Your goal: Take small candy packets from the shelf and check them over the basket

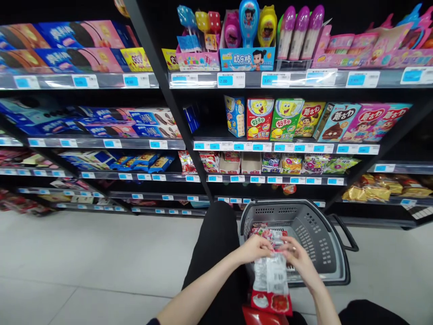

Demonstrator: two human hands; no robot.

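Note:
My left hand [256, 249] pinches the upper edge of a red-and-clear plastic snack packet [271, 276] from the left. On the same edge, my right hand [298, 255] grips from the right, its fingers partly curled. A pale printed back faces me, and a red band with food pictures shows at the packet's lower end. It hangs in front of a grey shopping basket [306, 212], over the near rim. More red-and-white packets [260, 229] lie in the basket just beyond my fingers, partly hidden by them. Below the held packet is a shiny red wrapper [264, 316].
Shelves of boxed biscuits [81, 36], boxed snacks [259, 118] and bagged sweets [291, 163] stand ahead. Gold-wrapped packets [372, 189] lie low on the right. The basket's black handle [347, 234] sticks out rightward. My black-trousered knee [216, 239] is beside the basket on the pale floor.

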